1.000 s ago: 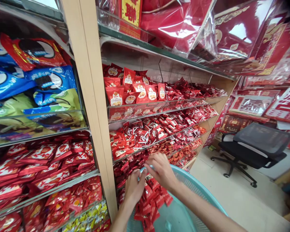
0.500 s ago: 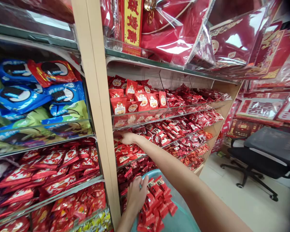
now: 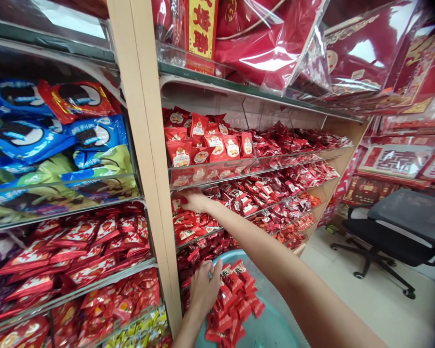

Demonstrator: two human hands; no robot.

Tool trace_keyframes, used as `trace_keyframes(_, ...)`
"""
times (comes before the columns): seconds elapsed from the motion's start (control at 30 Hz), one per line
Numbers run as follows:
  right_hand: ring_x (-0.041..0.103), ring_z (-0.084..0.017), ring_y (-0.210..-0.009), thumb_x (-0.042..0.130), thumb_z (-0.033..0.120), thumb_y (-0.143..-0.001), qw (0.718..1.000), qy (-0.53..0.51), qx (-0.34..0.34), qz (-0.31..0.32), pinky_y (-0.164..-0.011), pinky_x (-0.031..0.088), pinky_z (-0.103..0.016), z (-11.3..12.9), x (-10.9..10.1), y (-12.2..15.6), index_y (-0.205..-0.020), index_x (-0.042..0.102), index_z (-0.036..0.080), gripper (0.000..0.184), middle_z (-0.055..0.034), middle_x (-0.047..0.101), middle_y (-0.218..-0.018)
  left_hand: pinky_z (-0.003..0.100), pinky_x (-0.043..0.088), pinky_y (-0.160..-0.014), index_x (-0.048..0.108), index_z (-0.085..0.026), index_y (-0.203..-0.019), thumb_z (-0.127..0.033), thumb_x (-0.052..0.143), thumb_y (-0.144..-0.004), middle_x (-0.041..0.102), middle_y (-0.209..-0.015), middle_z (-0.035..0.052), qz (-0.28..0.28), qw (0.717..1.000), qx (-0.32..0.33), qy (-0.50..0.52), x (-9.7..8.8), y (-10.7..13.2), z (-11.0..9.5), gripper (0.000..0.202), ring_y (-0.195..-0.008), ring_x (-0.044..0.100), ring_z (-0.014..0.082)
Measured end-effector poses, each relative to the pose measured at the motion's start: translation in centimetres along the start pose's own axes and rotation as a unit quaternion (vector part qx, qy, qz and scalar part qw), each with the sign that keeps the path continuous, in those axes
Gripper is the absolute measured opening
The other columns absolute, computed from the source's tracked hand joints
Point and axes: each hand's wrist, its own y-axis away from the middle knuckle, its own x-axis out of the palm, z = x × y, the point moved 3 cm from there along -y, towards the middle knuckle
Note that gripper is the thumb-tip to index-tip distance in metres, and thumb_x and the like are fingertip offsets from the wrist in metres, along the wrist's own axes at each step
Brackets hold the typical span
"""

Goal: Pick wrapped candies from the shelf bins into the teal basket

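My left hand is closed over the near-left rim of a light blue plastic basin; a bit of blue shows between its fingers. Inside the basin, on its left side beside that hand, lies a pile of small red candy packets with black characters on a pale patch. My right arm stretches across above the basin. At its end, my right hand reaches into a shelf compartment of similar red packets, just under a clear ledge. Its fingertips are partly hidden, and whether they grip a packet is unclear.
A wooden upright stands left of my hands. Beyond it are shelves with blue cookie packs and red packets. Clear shelf lips front the compartments. An office chair stands at the right.
The view has shifted slightly. My right hand has moved a little within the same compartment, and a packet shows more plainly by its fingers. My left hand stays at the basin rim.
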Motion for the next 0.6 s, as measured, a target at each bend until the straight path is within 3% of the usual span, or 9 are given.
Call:
trace_keyframes(0.17, 0.046, -0.024, -0.113, 0.055, 0.021, -0.074, 0.999, 0.015, -0.029, -0.022, -0.096, 0.034, -0.039, 0.42, 0.03, 0.45, -0.123, 0.047, 0.020, 0.050, -0.0069, 0.052, -0.125, 0.022, 0.028, -0.060, 0.046, -0.020, -0.062, -0.056, 0.027, -0.084, 0.054, -0.064, -0.0015, 0.010, 1.000, -0.015, 0.000, 0.17, 0.09, 0.13, 0.046, -0.065, 0.050, 0.0136)
trace_keyframes(0.33, 0.049, -0.023, -0.111, 0.059, 0.022, -0.071, 1.000, 0.000, -0.005, -0.008, -0.092, 0.039, -0.034, 0.08, 0.23, 0.20, -0.124, 0.046, 0.018, 0.055, -0.0079, 0.051, -0.126, 0.022, 0.030, -0.062, 0.048, -0.020, -0.063, -0.056, 0.027, -0.084, 0.057, -0.066, -0.0020, 0.013, 1.000, -0.020, 0.005, -0.05, 0.26, 0.07, 0.047, -0.065, 0.051, 0.0124)
trace_keyframes(0.5, 0.052, -0.022, -0.108, 0.055, 0.018, -0.074, 1.000, -0.008, -0.002, -0.011, -0.091, 0.039, -0.033, 0.04, 0.37, 0.12, -0.119, 0.052, 0.019, 0.045, -0.0062, 0.057, -0.119, 0.021, 0.030, -0.061, 0.047, -0.020, -0.063, -0.055, 0.027, -0.085, 0.057, -0.066, -0.0018, 0.005, 1.000, -0.015, -0.001, -0.20, 0.35, 0.17, 0.045, -0.066, 0.052, 0.0127)
trace_keyframes(0.6, 0.052, -0.021, -0.107, 0.055, 0.019, -0.076, 0.998, -0.042, -0.009, -0.046, -0.092, 0.038, -0.033, 0.27, -0.05, 0.35, -0.114, 0.056, 0.021, 0.038, -0.0043, 0.059, -0.117, 0.021, 0.031, -0.062, 0.047, -0.020, -0.062, -0.054, 0.028, -0.085, 0.057, -0.066, -0.0010, 0.002, 1.000, -0.013, -0.008, -0.20, 0.31, 0.25, 0.045, -0.067, 0.053, 0.0133)
